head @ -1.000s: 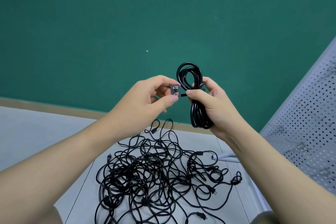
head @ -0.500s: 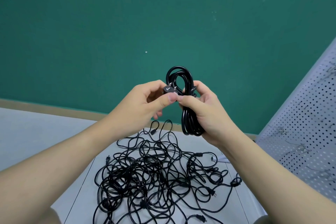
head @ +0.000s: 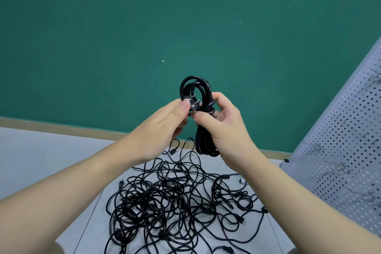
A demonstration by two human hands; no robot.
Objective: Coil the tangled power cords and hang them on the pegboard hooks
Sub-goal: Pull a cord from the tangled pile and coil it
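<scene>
At frame centre the right hand (head: 222, 128) grips the coiled cord (head: 203, 113) while the left hand (head: 165, 121) pinches its plug (head: 192, 102); tuck that end snugly through the loop, keeping the wraps tight.

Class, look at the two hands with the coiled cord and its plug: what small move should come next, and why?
Probably tuck the plug through the top loop of the coil to lock the wrap. The left hand pinches the plug right at that loop, prongs pointing into it, while the right hand grips the bundle at its middle. The pegboard waits at the right.
</scene>
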